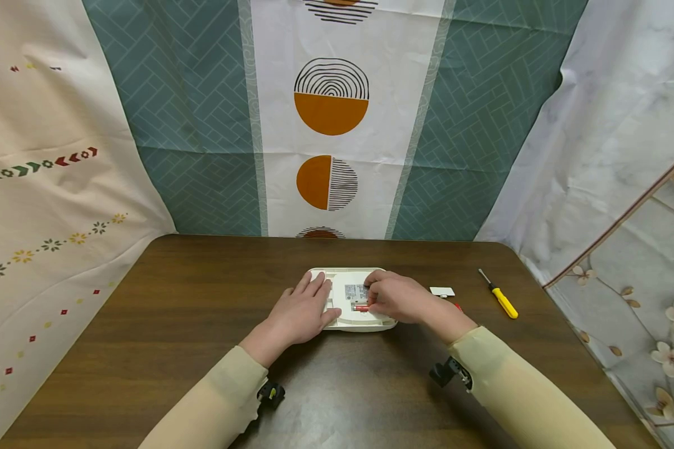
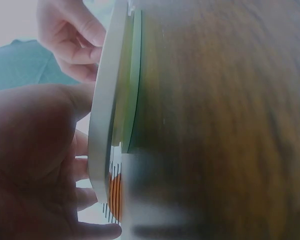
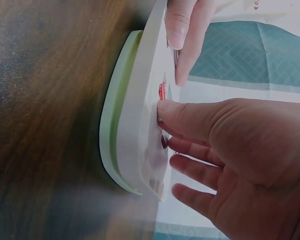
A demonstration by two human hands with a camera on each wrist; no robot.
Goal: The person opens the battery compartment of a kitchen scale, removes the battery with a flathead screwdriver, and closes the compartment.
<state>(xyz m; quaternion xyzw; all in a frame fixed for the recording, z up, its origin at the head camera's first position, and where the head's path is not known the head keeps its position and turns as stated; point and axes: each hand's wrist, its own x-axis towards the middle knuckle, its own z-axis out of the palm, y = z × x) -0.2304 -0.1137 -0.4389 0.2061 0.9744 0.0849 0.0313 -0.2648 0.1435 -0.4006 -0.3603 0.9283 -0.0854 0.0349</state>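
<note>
A flat white device with rounded corners lies on the table, a printed label and a battery slot on its upturned face. In the wrist views a pale green layer shows beneath it. A red battery sits at the slot. My right hand pinches the battery's right end, its thumb against it; the index fingertip is partly hidden. My left hand rests on the device's left side with fingers spread, steadying nothing else. The right hand covers part of the device's right side.
Right of the device lies a small white cover. A small red thing shows partly behind the right wrist. Farther right is a screwdriver with a yellow handle. Patterned cloths hang behind and beside the brown table.
</note>
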